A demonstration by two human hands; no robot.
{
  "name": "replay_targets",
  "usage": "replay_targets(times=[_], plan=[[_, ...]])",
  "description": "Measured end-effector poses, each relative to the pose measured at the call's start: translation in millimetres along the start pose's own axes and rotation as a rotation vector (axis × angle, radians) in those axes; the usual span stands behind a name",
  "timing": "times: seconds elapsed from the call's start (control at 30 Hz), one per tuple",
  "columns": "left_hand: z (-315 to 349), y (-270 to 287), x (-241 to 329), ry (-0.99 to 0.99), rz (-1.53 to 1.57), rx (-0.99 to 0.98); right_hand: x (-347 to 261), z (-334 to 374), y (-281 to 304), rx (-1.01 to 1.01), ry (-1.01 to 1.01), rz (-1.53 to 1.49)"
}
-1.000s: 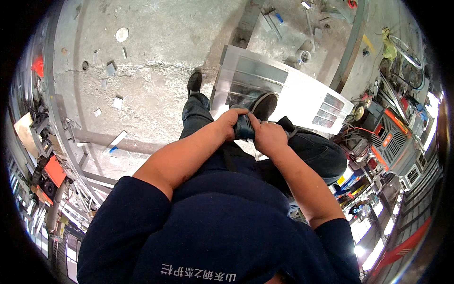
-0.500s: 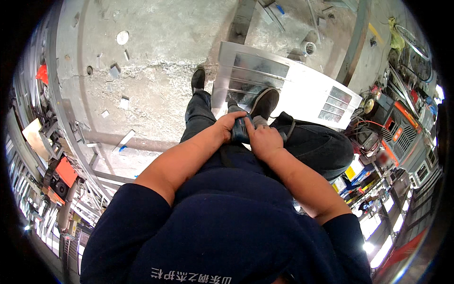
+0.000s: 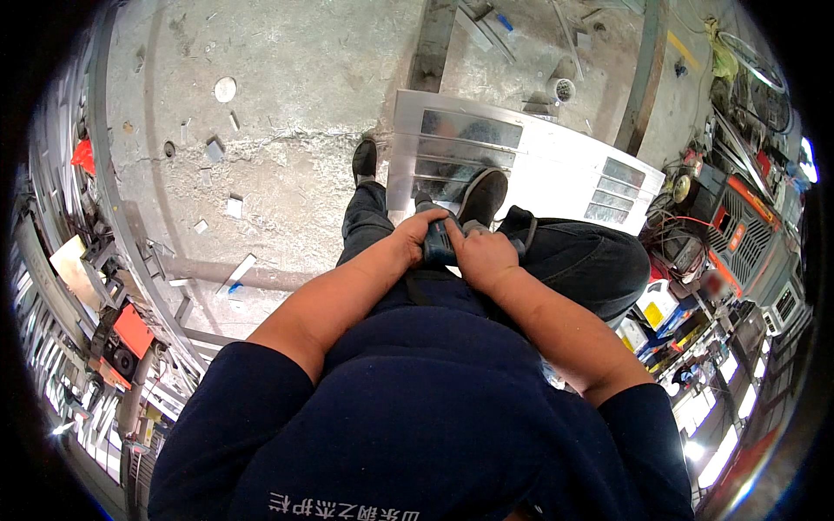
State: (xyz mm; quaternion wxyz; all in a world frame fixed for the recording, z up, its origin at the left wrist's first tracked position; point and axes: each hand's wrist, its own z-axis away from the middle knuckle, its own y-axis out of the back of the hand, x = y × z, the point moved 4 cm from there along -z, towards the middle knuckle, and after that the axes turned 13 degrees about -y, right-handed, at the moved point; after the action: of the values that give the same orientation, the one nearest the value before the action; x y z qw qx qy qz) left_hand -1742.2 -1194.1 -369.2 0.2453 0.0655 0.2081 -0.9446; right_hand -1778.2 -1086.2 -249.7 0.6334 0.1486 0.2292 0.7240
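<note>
Low in front of my lap I hold a dark blue and grey power tool (image 3: 440, 247), by its shape an angle grinder. My left hand (image 3: 415, 236) wraps its left side, thumb on top. From the right, my right hand (image 3: 483, 257) closes on the same tool, with its index finger along the body. The grey front end points away from me, toward a shiny metal panel (image 3: 556, 178) with rectangular openings lying on the floor. My right shoe (image 3: 483, 196) is over the panel's near part. Whether the tool touches the panel cannot be made out.
My left shoe (image 3: 365, 160) stands on the concrete floor, left of the panel. Metal beams (image 3: 641, 95) run beyond it, with offcuts (image 3: 234, 207) scattered about. An orange and grey machine (image 3: 738, 230) and tangled cables (image 3: 678, 247) lie at right. Metal stock fills the left side.
The view has shifted slightly, so the panel and floor sit a little differently in it. Both hands keep their grip on the angle grinder, nearly unmoved.
</note>
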Motion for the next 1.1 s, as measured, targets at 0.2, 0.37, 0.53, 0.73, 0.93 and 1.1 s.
replay_targets(times=[0.2, 0.37, 0.53, 0.73, 0.93, 1.1], plan=[[-2.9, 2.6, -1.2, 0.018, 0.032, -0.026, 1.0, -2.7, -1.0, 0.021, 0.014, 0.011], [-7.4, 4.3, -0.8, 0.010, 0.037, -0.019, 0.2, -2.0, 7.9, 0.052, 0.031, -0.042], [-7.6, 2.4, 0.7, 0.007, 0.040, -0.025, 1.2, -2.5, 8.7, 0.031, 0.019, -0.052], [-3.1, -0.1, 2.2, 0.019, 0.053, -0.011, 1.7, -4.7, 9.2, 0.019, 0.013, -0.054], [-2.1, -1.7, 3.6, 0.019, 0.040, -0.004, 1.1, -3.7, 11.2, 0.024, 0.014, -0.057], [-1.4, -0.9, 3.3, 0.034, 0.032, -0.029, -0.7, -3.8, 13.0, 0.014, 0.002, -0.058]])
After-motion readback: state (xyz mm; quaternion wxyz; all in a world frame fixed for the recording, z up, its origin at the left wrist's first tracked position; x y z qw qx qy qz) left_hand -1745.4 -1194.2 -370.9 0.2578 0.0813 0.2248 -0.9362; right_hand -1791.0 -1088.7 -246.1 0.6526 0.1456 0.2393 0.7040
